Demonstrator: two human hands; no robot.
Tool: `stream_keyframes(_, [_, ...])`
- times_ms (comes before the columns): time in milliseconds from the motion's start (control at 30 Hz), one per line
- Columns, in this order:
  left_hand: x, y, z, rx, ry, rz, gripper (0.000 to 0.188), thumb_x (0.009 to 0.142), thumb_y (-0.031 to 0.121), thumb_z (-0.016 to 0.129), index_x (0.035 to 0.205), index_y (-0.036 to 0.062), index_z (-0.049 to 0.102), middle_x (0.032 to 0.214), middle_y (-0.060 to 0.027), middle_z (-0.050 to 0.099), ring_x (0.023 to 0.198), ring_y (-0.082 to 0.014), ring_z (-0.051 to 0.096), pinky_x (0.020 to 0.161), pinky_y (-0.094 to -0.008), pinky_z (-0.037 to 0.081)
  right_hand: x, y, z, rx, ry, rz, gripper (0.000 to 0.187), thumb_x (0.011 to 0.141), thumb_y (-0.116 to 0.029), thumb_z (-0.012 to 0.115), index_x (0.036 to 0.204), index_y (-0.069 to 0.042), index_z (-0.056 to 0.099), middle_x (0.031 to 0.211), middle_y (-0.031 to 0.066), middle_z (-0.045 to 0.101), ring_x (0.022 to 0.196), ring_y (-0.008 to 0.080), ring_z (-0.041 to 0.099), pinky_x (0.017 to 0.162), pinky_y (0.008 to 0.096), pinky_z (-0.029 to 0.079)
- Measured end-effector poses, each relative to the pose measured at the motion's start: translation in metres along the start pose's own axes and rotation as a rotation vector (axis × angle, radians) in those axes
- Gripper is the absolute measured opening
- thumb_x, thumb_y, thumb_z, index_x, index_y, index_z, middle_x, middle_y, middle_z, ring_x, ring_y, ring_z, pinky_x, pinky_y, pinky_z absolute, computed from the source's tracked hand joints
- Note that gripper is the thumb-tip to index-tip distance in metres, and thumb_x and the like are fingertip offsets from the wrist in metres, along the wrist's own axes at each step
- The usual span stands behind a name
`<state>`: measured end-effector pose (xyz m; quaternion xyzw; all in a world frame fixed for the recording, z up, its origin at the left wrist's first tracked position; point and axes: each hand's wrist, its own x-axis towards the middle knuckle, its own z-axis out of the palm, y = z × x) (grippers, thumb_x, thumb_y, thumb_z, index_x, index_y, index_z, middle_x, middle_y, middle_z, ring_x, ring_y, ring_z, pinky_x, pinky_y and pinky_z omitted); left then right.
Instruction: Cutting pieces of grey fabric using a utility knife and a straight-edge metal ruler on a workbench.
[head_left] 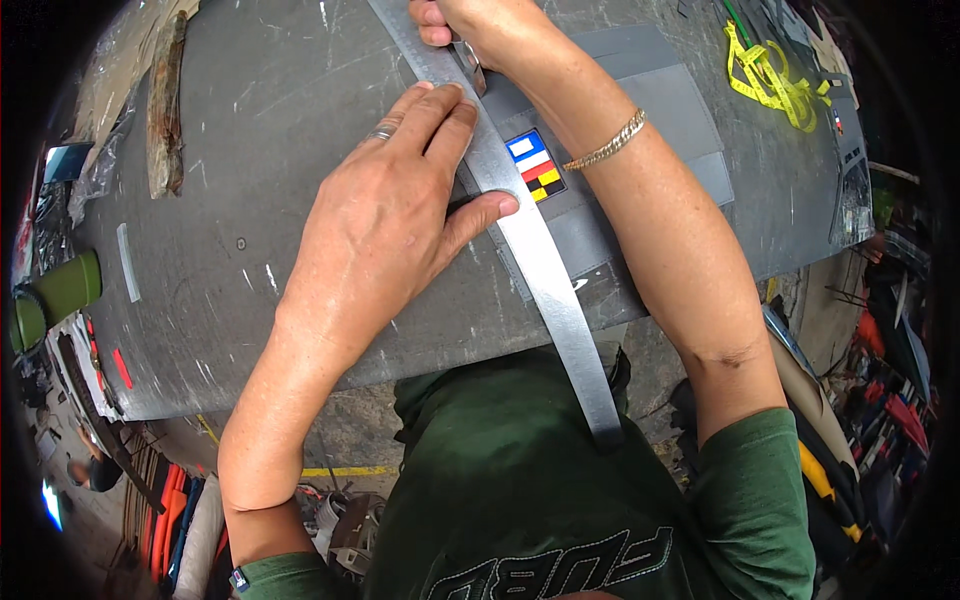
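Note:
A long metal ruler (555,285) lies slantwise over the dark table, its near end overhanging the front edge by my body. My left hand (385,200) presses it down, fingertips at its left side and thumb on its face. At the top of the view my right hand (485,28) is closed around a short shiny metal tool (470,68) beside the ruler's right edge. The hand hides most of that tool, so its kind is unclear. Under the ruler and my right forearm is a grey sheet piece (665,105) bearing a colourful rectangular patch (535,165).
The worn dark table (250,330) has a rough wooden stick (166,110) at far left and a green cylindrical container (70,290) at the left edge. A yellow measuring tape (768,82) lies bunched at far right. Rolled materials (185,530) stand below the table.

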<state>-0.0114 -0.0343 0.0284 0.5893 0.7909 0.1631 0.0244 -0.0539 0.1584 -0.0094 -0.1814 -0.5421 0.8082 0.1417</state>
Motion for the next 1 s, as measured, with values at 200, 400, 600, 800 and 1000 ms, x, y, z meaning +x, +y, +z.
stream_keyframes(200, [0.005, 0.004, 0.000, 0.015, 0.003, 0.017, 0.067, 0.089, 0.044, 0.076, 0.135, -0.0020, 0.059, 0.141, -0.0172, 0.057, 0.122, -0.0381, 0.063, 0.101, -0.0443, 0.054, 0.063, 0.079, -0.011, -0.152, -0.097, -0.241, 0.059, 0.108, -0.060, 0.035, 0.087, -0.009, 0.057, 0.057, -0.0038, 0.042, 0.039, 0.0107, 0.037, 0.035, 0.0297, 0.031])
stream_keyframes(400, [-0.005, -0.005, 0.002, 0.009, -0.005, -0.027, 0.068, 0.089, 0.045, 0.076, 0.135, -0.0016, 0.060, 0.142, -0.0172, 0.057, 0.122, -0.0375, 0.064, 0.100, -0.0447, 0.055, 0.008, 0.017, 0.028, -0.206, 0.098, -0.071, 0.059, 0.108, -0.059, 0.036, 0.082, -0.011, 0.056, 0.055, -0.0035, 0.040, 0.038, 0.0105, 0.036, 0.035, 0.0302, 0.030])
stream_keyframes(600, [0.004, 0.003, -0.001, 0.009, 0.000, 0.002, 0.068, 0.088, 0.045, 0.076, 0.134, -0.0017, 0.060, 0.142, -0.0176, 0.057, 0.122, -0.0372, 0.064, 0.098, -0.0450, 0.056, -0.013, -0.019, 0.013, -0.212, 0.196, 0.029, 0.060, 0.108, -0.059, 0.036, 0.073, -0.013, 0.053, 0.051, -0.0037, 0.037, 0.036, 0.0112, 0.034, 0.035, 0.0311, 0.029])
stream_keyframes(800, [0.002, 0.002, 0.001, 0.008, -0.004, 0.000, 0.067, 0.089, 0.045, 0.076, 0.135, -0.0018, 0.060, 0.142, -0.0183, 0.058, 0.124, -0.0367, 0.063, 0.099, -0.0443, 0.055, -0.010, -0.015, 0.006, -0.135, 0.068, -0.017, 0.060, 0.107, -0.058, 0.037, 0.072, -0.011, 0.053, 0.051, -0.0027, 0.039, 0.036, 0.0126, 0.036, 0.035, 0.0321, 0.030])
stream_keyframes(1000, [0.002, 0.000, 0.002, 0.031, 0.000, 0.022, 0.067, 0.090, 0.044, 0.076, 0.136, -0.0014, 0.059, 0.144, -0.0196, 0.056, 0.129, -0.0380, 0.060, 0.103, -0.0428, 0.054, -0.007, -0.012, 0.009, -0.115, 0.079, -0.059, 0.058, 0.105, -0.060, 0.038, 0.084, -0.010, 0.056, 0.055, -0.0011, 0.045, 0.037, 0.0131, 0.039, 0.035, 0.0329, 0.033])
